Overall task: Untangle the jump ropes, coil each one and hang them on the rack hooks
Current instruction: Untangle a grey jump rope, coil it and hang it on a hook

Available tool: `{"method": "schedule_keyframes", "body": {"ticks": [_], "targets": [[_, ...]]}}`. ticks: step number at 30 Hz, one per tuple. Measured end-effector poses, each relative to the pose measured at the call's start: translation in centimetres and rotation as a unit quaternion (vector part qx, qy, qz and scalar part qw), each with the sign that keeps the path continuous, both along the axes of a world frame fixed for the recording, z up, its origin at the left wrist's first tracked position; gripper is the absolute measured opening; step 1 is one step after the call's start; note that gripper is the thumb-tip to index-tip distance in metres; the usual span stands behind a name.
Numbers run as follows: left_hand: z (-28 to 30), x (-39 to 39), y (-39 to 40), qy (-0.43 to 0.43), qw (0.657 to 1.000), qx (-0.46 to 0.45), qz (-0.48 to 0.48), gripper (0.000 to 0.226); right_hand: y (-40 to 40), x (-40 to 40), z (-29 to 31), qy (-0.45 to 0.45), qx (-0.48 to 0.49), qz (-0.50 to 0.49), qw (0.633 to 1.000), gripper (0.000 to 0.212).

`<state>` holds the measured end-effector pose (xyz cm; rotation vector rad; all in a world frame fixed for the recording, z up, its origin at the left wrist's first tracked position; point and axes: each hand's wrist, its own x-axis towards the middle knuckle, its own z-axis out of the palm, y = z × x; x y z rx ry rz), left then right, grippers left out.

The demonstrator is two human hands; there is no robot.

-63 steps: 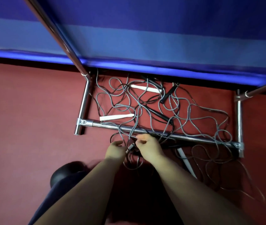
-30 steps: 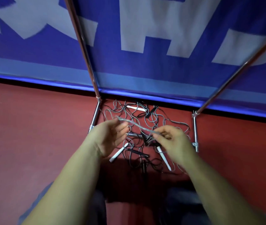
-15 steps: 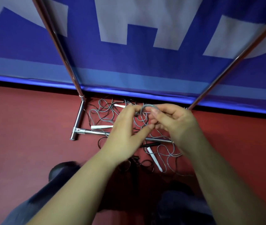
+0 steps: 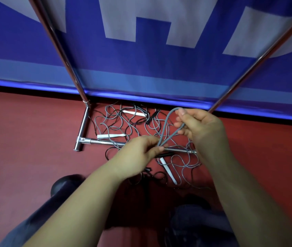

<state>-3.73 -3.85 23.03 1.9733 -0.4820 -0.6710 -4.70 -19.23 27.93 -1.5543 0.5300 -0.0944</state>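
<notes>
red floor (image 4: 26, 139), blue-white banner (image 4: 150, 50) behind (chrome rack (image 4: 104, 142)); both hands' fingers (image 4: 156, 148) pinch grey rope loop (image 4: 166, 125).

A gym or sports hall: red sports floor (image 4: 26, 139), blue-and-white banner (image 4: 159, 59), chrome rack (image 4: 83, 129).

**Red floor, ropes in a heap**

A red floor (image 4: 26, 139) is seen, and on it a tangle of grey and black jump ropes (image 4: 116, 125) is spread, white handles (image 4: 110, 136) scattered among the loops. The chrome rack base (image 4: 95, 142) is planted on the floor, ropes draped across its front bar.
</notes>
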Motion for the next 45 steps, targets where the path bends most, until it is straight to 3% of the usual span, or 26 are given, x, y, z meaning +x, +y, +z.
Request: {"method": "schedule_keyframes", "body": {"ticks": [3,5,8,11,13,15,19,21,24,29,33,35,38,40,42,45], "targets": [[0.8,0.1,-0.1,0.113,0.982,-0.1,0.111,0.018,0.0,-0.1,-0.2,0.014,0.013,0.034,0.999,0.01],[1.4,0.7,0.1,0.214,0.932,-0.207,0.205,0.02,0.6,-0.1,-0.7,0.073,-0.006,0.102,0.992,0.018],[2.6,1.8,0.6,0.321,0.84,-0.342,0.274,0.022,1.9,-0.8,-1.7,0.167,-0.024,0.231,0.958,0.046],[3.2,2.8,1.3,0.342,0.777,-0.41,0.333,0.022,2.7,-1.7,-1.7,0.177,-0.061,0.367,0.911,0.035],[3.1,3.3,1.9,0.323,0.766,-0.414,0.372,0.023,2.7,-1.8,-1.4,0.16,-0.077,0.39,0.904,0.014],[3.0,3.5,2.2,0.31,0.759,-0.418,0.391,0.022,2.8,-1.8,-1.4,0.141,-0.07,0.37,0.915,0.01],[3.0,3.4,1.9,0.337,0.727,-0.45,0.395,0.022,3.3,-1.7,-2.3,0.133,-0.09,0.317,0.935,0.028],[3.0,3.0,1.5,0.36,0.735,-0.444,0.365,0.022,3.7,-1.8,-2.3,0.116,-0.08,0.335,0.932,0.026],[3.1,2.8,1.0,0.357,0.758,-0.414,0.356,0.022,4.3,-1.9,-1.5,0.121,-0.121,0.362,0.916,0.005],[2.1,4.0,2.6,0.287,0.716,-0.411,0.486,0.021,3.5,-1.3,-1.0,0.143,-0.149,0.374,0.904,0.027],[1.2,4.0,2.9,0.243,0.768,-0.371,0.461,0.018,3.3,-1.1,-1.2,0.136,-0.122,0.328,0.927,0.029],[1.0,3.5,2.5,0.225,0.831,-0.321,0.395,0.016,3.1,-0.8,-0.9,0.128,-0.072,0.257,0.955,0.03],[0.3,2.3,1.0,0.209,0.935,-0.185,0.218,0.025,2.6,-0.1,-0.1,0.105,0.089,0.129,0.982,0.029],[0.2,1.6,-0.1,0.257,0.948,-0.116,0.151,0.036,2.1,0.1,0.1,0.093,0.18,0.056,0.978,0.026],[-0.1,1.2,-0.4,0.283,0.945,-0.125,0.101,0.038,1.7,0.3,0.1,0.077,0.237,-0.001,0.968,0.023],[0.7,0.3,-0.2,0.193,0.975,-0.11,0.023,0.022,1.0,0.5,-0.1,0.059,0.276,-0.051,0.958,0.023]]}}
